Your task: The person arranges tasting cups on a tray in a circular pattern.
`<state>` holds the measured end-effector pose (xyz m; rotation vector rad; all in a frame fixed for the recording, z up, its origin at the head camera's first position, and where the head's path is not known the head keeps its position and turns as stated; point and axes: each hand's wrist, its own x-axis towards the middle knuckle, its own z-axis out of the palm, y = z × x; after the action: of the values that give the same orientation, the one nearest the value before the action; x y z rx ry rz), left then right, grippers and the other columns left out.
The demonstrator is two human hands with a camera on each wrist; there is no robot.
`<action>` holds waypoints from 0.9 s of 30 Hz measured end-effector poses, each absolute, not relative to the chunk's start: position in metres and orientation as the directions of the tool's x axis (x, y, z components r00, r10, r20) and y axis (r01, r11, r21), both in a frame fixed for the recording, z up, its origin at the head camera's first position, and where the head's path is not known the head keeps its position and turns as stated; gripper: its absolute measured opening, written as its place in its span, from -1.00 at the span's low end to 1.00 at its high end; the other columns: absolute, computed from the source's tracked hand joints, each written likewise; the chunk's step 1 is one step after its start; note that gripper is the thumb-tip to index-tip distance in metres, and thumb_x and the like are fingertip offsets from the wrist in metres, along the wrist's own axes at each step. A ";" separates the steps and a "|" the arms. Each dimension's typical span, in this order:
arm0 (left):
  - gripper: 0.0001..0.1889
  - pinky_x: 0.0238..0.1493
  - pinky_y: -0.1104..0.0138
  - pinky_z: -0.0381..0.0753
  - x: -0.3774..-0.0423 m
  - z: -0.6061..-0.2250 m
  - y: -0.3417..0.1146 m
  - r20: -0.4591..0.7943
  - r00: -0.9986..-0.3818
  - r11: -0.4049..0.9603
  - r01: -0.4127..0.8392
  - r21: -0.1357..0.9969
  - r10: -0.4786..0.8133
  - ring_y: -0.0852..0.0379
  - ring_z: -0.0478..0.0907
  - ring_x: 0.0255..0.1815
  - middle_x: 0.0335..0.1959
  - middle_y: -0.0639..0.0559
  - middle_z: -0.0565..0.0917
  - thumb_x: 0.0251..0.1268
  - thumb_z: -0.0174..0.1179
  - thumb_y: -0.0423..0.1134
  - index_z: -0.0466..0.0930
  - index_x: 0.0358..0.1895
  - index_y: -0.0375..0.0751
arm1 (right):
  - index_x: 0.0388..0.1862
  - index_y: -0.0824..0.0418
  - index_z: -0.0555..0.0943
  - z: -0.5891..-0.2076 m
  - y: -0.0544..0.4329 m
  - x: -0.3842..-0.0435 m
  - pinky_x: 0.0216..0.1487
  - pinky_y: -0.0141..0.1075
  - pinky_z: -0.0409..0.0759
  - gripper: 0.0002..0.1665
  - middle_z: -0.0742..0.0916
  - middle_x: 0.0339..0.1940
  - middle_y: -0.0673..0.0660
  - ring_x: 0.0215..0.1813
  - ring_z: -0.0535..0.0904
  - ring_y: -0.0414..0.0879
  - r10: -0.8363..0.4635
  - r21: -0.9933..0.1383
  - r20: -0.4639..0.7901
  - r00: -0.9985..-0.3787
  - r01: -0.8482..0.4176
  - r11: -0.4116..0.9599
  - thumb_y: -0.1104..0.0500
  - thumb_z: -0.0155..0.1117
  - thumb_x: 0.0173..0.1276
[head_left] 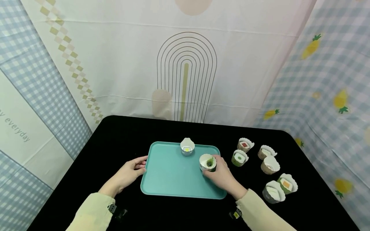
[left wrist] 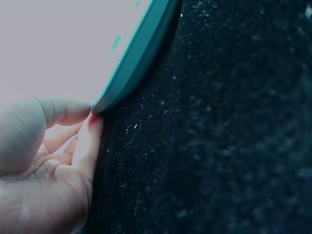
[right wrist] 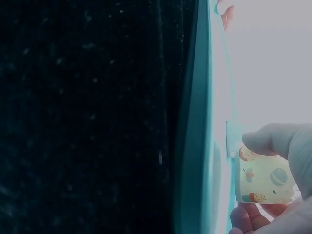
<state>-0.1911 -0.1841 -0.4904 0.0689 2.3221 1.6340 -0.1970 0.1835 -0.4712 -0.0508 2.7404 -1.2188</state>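
Observation:
A teal tray (head_left: 170,179) lies on the black table. My right hand (head_left: 221,175) grips a paper cupcake cup with green filling (head_left: 207,162) standing on the tray's right side; in the right wrist view the patterned cup (right wrist: 263,178) sits between my fingers (right wrist: 278,139) on the tray (right wrist: 204,146). A second cup with yellow filling (head_left: 187,147) stands at the tray's far edge. My left hand (head_left: 131,171) holds the tray's left edge, thumb and fingertips (left wrist: 90,134) pinching the tray rim (left wrist: 131,63).
Several more paper cups (head_left: 267,162) stand in a loose group on the black table (head_left: 115,141) right of the tray. Patterned cloth backdrops (head_left: 185,64) close in the back and both sides.

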 end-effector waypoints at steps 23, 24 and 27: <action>-0.44 0.17 0.05 0.44 -0.193 -0.494 -0.185 -0.224 -0.952 0.343 -0.143 0.929 0.210 0.03 0.40 0.12 0.16 -0.04 0.45 0.43 0.11 -0.32 0.25 0.46 -0.03 | 0.26 0.27 0.35 -0.473 0.180 -0.200 -0.06 -0.06 0.49 -0.28 0.45 0.08 0.23 -0.01 0.43 0.03 -0.118 -0.762 -0.092 -0.989 -0.006 0.648 0.07 0.44 0.22; -0.44 0.17 0.05 0.44 -0.192 -0.494 -0.185 -0.223 -0.952 0.344 -0.142 0.928 0.210 0.03 0.40 0.12 0.16 -0.04 0.44 0.43 0.11 -0.32 0.25 0.46 -0.03 | 0.26 0.26 0.34 -0.474 0.179 -0.201 -0.10 -0.09 0.48 -0.28 0.45 0.08 0.23 -0.04 0.41 0.03 -0.111 -0.761 -0.082 -0.990 -0.009 0.649 0.07 0.43 0.22; -0.44 0.16 0.05 0.44 -0.192 -0.493 -0.185 -0.217 -0.953 0.344 -0.134 0.929 0.213 0.02 0.40 0.12 0.16 -0.04 0.45 0.44 0.11 -0.32 0.25 0.46 -0.03 | 0.28 0.27 0.31 -0.475 0.177 -0.202 -0.18 -0.16 0.48 -0.26 0.44 0.05 0.24 -0.11 0.42 -0.01 -0.083 -0.764 -0.050 -0.995 -0.015 0.645 0.05 0.42 0.24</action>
<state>-0.1921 -0.1852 -0.4931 0.0701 2.3121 1.6418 -0.2021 0.1767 -0.4750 -0.0830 2.7762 -1.2876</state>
